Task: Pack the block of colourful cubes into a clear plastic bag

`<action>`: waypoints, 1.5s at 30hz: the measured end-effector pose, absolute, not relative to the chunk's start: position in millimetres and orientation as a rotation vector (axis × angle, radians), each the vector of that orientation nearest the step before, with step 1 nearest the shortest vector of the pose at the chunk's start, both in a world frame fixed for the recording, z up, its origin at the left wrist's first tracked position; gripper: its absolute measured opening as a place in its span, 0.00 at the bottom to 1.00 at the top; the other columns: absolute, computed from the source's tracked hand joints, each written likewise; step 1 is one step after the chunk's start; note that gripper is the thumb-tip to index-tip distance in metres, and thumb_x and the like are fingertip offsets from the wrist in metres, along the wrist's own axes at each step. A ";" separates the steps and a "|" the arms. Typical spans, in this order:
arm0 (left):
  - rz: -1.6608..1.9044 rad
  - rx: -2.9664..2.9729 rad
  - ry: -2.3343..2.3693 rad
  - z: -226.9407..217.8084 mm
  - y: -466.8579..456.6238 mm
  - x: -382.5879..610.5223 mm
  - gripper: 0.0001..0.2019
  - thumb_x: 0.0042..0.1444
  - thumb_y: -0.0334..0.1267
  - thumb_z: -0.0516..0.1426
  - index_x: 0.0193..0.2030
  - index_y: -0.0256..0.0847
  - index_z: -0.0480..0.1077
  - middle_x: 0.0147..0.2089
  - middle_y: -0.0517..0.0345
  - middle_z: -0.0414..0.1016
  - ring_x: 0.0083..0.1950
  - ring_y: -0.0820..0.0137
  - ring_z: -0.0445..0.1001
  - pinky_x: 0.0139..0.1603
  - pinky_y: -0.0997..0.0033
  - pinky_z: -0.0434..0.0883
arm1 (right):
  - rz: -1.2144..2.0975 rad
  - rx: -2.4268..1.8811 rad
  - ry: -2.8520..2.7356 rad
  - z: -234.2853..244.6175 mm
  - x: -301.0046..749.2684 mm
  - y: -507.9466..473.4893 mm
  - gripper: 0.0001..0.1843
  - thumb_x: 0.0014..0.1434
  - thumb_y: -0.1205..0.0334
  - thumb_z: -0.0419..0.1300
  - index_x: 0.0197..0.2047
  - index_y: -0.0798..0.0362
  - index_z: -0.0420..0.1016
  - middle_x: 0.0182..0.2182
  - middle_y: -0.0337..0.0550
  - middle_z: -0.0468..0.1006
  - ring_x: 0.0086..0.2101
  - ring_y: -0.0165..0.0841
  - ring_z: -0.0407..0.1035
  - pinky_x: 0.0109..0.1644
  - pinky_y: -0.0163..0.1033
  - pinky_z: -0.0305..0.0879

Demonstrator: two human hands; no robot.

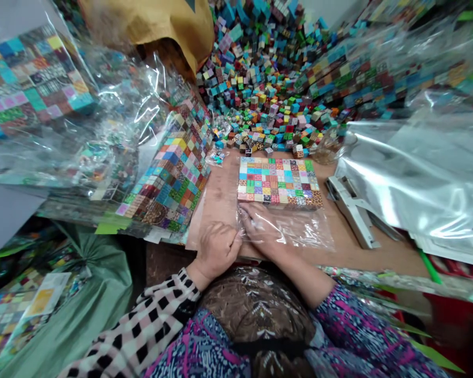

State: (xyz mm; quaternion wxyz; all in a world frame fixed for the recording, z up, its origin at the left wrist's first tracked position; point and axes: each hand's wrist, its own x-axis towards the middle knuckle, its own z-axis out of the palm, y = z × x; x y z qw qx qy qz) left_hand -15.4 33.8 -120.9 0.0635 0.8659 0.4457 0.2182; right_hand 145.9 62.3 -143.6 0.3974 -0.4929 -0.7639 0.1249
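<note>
A flat slab of small coloured cubes [278, 181] lies on the brown table [220, 199], inside a clear plastic bag [299, 231] whose open end points toward me. My left hand [216, 249] is curled, pinching the bag's near left edge. My right hand [260, 228] lies inside or under the bag's mouth with fingers stretched flat, seen through the plastic, just short of the slab.
A big heap of loose coloured cubes [268, 105] fills the back. Bagged cube slabs [169, 173] are stacked at the left. A white stapler-like tool [350, 210] and shiny empty bags [413, 173] lie at the right. A green sack [82, 304] sits lower left.
</note>
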 end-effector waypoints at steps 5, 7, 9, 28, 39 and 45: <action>0.661 2.496 1.534 -122.5 35.4 -9.6 0.15 0.62 0.37 0.50 0.24 0.41 0.64 0.25 0.53 0.70 0.31 0.64 0.67 0.35 0.64 0.59 | 0.285 -1.154 -2.014 -135.8 148.6 57.8 0.18 0.70 0.57 0.45 0.42 0.53 0.75 0.35 0.49 0.78 0.37 0.39 0.70 0.45 0.46 0.69; 0.632 2.450 1.594 -121.7 38.0 -5.4 0.13 0.60 0.36 0.52 0.24 0.41 0.65 0.24 0.53 0.70 0.30 0.63 0.67 0.33 0.63 0.58 | 0.308 -1.138 -2.016 -135.1 149.9 58.2 0.17 0.70 0.57 0.45 0.45 0.53 0.74 0.39 0.49 0.79 0.41 0.39 0.71 0.49 0.47 0.69; 0.595 2.416 1.622 -120.3 40.6 -2.0 0.13 0.59 0.36 0.53 0.22 0.41 0.64 0.24 0.53 0.70 0.29 0.63 0.67 0.32 0.63 0.56 | 0.348 -1.131 -2.033 -136.8 151.3 59.9 0.17 0.70 0.58 0.46 0.49 0.53 0.73 0.42 0.50 0.79 0.43 0.39 0.71 0.51 0.48 0.69; 0.370 2.148 1.676 -97.0 48.9 9.1 0.15 0.55 0.35 0.55 0.18 0.41 0.67 0.21 0.58 0.71 0.25 0.70 0.66 0.28 0.69 0.54 | 0.432 -1.204 -1.879 -142.5 152.5 69.5 0.18 0.68 0.60 0.48 0.50 0.54 0.77 0.44 0.50 0.82 0.45 0.39 0.77 0.52 0.46 0.74; 0.298 2.271 1.617 -98.0 45.9 11.7 0.17 0.59 0.35 0.54 0.19 0.40 0.69 0.23 0.53 0.74 0.28 0.65 0.70 0.31 0.66 0.58 | 0.465 -1.268 -1.799 -145.8 144.5 71.2 0.15 0.67 0.58 0.51 0.43 0.51 0.79 0.40 0.46 0.84 0.41 0.37 0.78 0.49 0.44 0.74; 0.303 2.397 1.563 -104.9 44.1 11.4 0.17 0.61 0.36 0.53 0.21 0.40 0.70 0.24 0.52 0.75 0.30 0.63 0.72 0.34 0.64 0.59 | 0.461 -1.295 -1.733 -145.3 141.1 73.5 0.16 0.67 0.59 0.51 0.41 0.50 0.81 0.37 0.45 0.84 0.38 0.37 0.78 0.48 0.44 0.74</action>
